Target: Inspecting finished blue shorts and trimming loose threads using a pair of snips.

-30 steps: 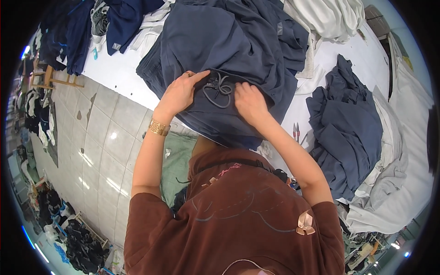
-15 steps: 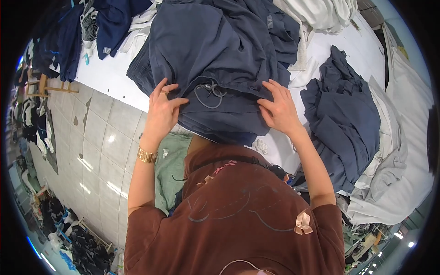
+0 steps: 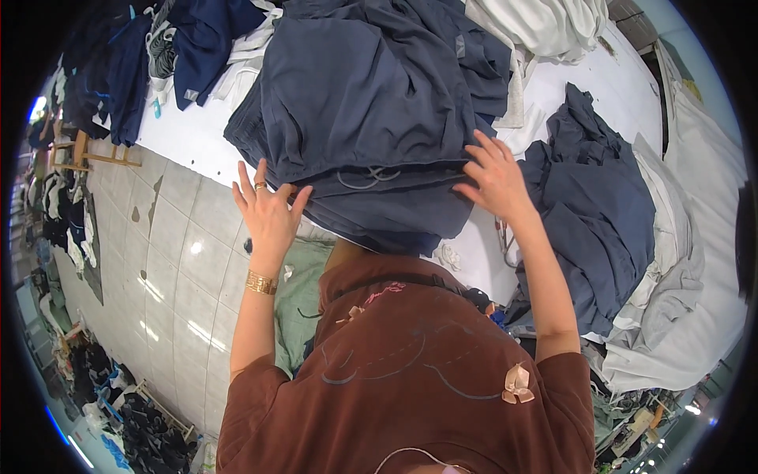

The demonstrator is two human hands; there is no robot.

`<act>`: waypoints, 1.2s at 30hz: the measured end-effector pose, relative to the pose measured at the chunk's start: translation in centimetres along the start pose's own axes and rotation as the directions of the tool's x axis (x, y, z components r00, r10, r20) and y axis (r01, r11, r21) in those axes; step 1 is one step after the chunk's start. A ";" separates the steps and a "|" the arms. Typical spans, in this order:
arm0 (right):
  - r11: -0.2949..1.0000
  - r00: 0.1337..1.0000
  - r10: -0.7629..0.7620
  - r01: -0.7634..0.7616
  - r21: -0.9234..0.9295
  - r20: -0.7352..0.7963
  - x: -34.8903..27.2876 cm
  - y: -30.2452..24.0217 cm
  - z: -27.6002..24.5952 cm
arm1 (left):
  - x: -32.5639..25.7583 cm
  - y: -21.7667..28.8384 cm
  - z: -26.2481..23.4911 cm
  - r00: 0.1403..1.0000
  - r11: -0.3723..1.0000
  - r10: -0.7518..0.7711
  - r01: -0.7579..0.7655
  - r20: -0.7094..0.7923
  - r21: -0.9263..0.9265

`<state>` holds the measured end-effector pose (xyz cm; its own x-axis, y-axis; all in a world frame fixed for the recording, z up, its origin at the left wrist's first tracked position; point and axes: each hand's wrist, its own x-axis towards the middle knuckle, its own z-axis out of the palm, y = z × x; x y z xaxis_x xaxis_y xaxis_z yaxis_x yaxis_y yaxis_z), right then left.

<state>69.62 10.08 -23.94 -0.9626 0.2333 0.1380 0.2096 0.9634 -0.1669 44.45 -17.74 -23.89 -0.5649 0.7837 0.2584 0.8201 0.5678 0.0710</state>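
Beyond the brown T-shirt [image 3: 410, 379], the left hand [image 3: 268, 212] has its fingers spread, thumb and index at the left end of the waistband of a dark blue drawstring garment [image 3: 355, 95], while the right hand [image 3: 497, 180], also spread, is at the waistband's right end. The garment lies on a pile at the near edge of the white table [image 3: 624, 99], its grey drawstring [image 3: 359, 184] partly showing between the hands; farther off sits white fabric [image 3: 553, 28].
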 end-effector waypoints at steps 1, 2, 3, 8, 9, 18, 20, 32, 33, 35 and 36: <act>1.000 1.000 -0.011 0.011 -0.026 -0.029 0.4 0.6 -0.6 | 0.6 -0.4 -0.4 1.000 1.000 0.015 -0.015 -0.008 0.027; 1.000 0.991 -0.022 0.020 -0.014 -0.131 1.3 1.1 -2.1 | 1.5 -0.9 -0.8 0.997 0.998 0.056 -0.055 -0.062 0.030; 0.999 0.989 -0.027 0.024 -0.021 -0.145 2.1 1.7 -3.5 | 2.6 -1.2 -1.6 0.995 0.998 0.058 -0.055 -0.077 0.036; 0.984 0.877 0.090 -0.006 0.178 -0.472 6.6 5.0 -12.4 | 11.7 -3.3 -8.3 0.901 0.957 0.280 -0.291 -0.332 0.018; 0.944 0.873 0.211 -0.065 0.324 -0.441 7.3 5.6 -14.4 | 14.0 -3.6 -10.3 0.877 0.943 0.292 -0.331 -0.381 -0.038; 0.820 0.807 0.311 0.040 0.571 -0.503 9.5 8.6 -28.7 | 28.0 -0.4 -20.2 0.914 0.556 0.152 -0.394 -0.377 -0.732; 0.839 0.789 0.327 0.011 0.544 -0.521 9.2 9.3 -30.4 | 29.6 0.9 -21.0 0.901 0.517 0.172 -0.428 -0.399 -0.742; 0.773 0.703 0.501 -0.101 0.626 -0.505 4.2 13.4 -29.8 | 35.2 7.4 -18.1 0.876 0.483 0.438 -0.419 -0.203 -0.769; 0.771 0.704 0.504 -0.105 0.628 -0.501 3.5 13.6 -29.8 | 36.0 8.0 -17.8 0.853 0.486 0.482 -0.451 -0.201 -0.749; 0.839 0.641 0.477 -0.127 0.529 -0.601 2.1 14.0 -30.0 | 38.0 9.6 -17.2 0.749 0.481 0.526 -0.653 -0.403 -0.585; 0.870 0.609 0.441 -0.112 0.479 -0.659 1.4 14.1 -30.3 | 38.8 10.5 -16.9 0.648 0.463 0.566 -0.761 -0.510 -0.454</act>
<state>76.42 28.02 3.44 -0.3809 0.6541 0.6535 0.2081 0.7493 -0.6287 32.74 14.37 3.17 0.1443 0.7002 0.6992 0.8510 -0.4483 0.2734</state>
